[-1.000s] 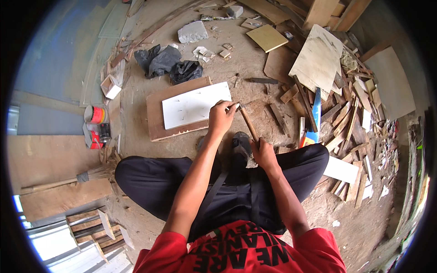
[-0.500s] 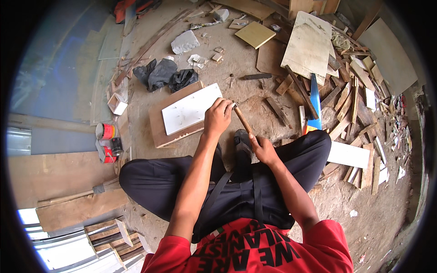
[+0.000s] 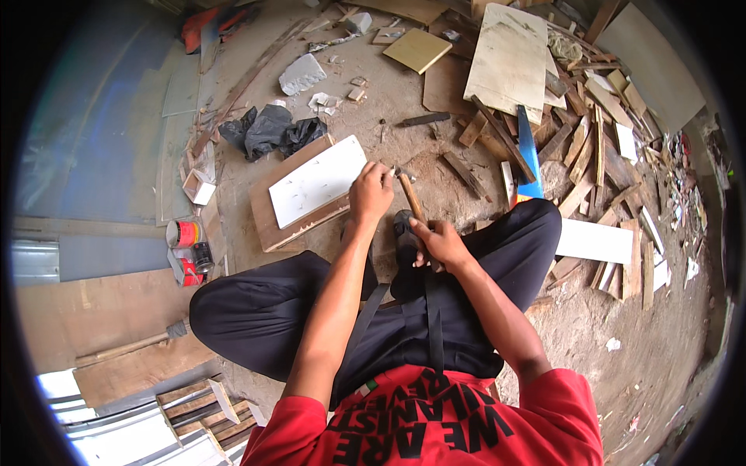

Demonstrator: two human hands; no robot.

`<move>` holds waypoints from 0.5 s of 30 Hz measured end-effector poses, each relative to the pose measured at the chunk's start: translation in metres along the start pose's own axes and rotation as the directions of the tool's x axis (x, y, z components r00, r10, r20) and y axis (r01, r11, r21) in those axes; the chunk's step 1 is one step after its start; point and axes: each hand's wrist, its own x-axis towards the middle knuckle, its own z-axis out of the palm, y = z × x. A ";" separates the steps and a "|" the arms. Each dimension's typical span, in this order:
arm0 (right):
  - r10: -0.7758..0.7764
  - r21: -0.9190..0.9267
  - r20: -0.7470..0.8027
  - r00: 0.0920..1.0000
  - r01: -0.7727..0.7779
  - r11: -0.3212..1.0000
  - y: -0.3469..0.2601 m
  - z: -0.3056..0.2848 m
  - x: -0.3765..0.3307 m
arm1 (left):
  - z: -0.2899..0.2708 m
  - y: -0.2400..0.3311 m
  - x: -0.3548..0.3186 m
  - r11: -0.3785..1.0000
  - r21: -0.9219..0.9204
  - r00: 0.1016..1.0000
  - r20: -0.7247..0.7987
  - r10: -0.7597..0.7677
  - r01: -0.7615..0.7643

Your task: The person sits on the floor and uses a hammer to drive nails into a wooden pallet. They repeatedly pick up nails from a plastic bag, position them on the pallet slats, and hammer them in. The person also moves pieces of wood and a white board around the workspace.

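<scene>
My right hand (image 3: 440, 244) is closed round the wooden handle of a hammer (image 3: 413, 199), whose head points away from me. Just left of the hammer head, my left hand (image 3: 371, 194) has its fingers pinched together at the right end of a white board (image 3: 311, 186). Whatever sits between those fingertips is too small to make out. Several small nails stick up from the white board, which lies on a larger brown wooden panel (image 3: 264, 224) in front of my left knee.
Beyond the board lies a crumpled black plastic bag (image 3: 268, 130). A saw with a blue blade (image 3: 530, 159) leans at a heap of wood offcuts (image 3: 579, 147) on the right. Red cans (image 3: 185, 233) stand at the left. My shoe (image 3: 406, 239) is beneath the hammer.
The hammer head has come apart from my left fingertips, and the handle now stands steeper. My right hand has shifted slightly toward me. My left hand stays pinched near the board's end.
</scene>
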 end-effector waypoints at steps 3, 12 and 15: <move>-0.021 -0.027 -0.053 0.998 0.019 0.999 -0.002 -0.007 0.017 | 0.015 0.021 -0.021 0.999 -0.019 0.998 0.045 0.050 -0.049; -0.063 -0.271 -0.309 0.949 -0.024 0.962 0.046 -0.044 0.051 | -0.005 -0.048 0.027 0.884 -0.416 0.881 -0.309 -0.357 0.213; 0.010 -0.247 -0.325 0.945 -0.095 0.964 0.050 -0.048 0.060 | -0.035 -0.082 0.071 0.733 -0.613 0.758 -0.318 -0.570 0.294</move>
